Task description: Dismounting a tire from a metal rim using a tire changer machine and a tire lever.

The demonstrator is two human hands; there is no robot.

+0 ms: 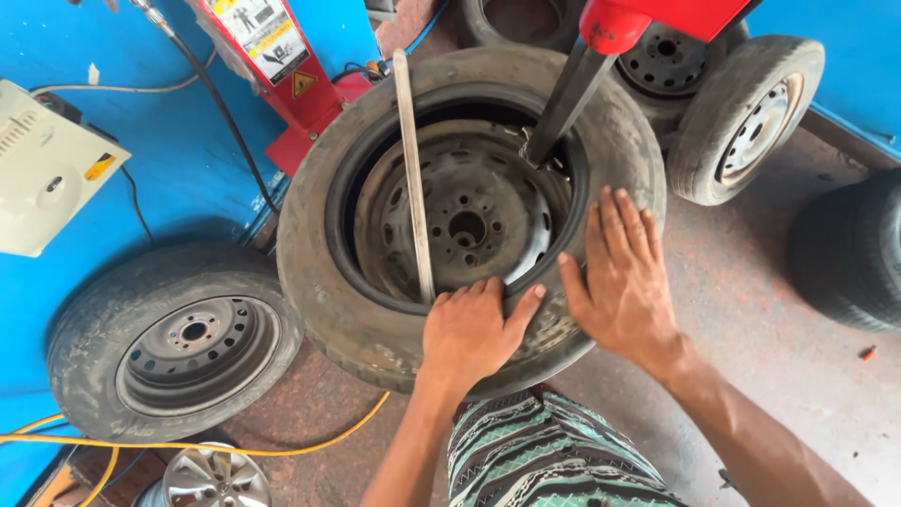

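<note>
Worn grey rubber tyre (pixel 328 235) on a dusty dark steel rim (pixel 469 225) lies flat on the red tyre-changing machine (pixel 300 84), centre of view. Left hand (pixel 469 329) rests on the near sidewall, fingers curled over the bead at the foot of a long flat metal lever bar (pixel 413 169), not closed around it. Right hand (pixel 624 272) lies flat and spread on the sidewall just beside, fingers apart, holding nothing. Machine's black mounting arm (pixel 568 99) meets the rim edge at the far side. Second tyred wheel (pixel 174 343) leans on the blue wall (pixel 178 160); yellow hose (pixel 188 446) on the floor.
</note>
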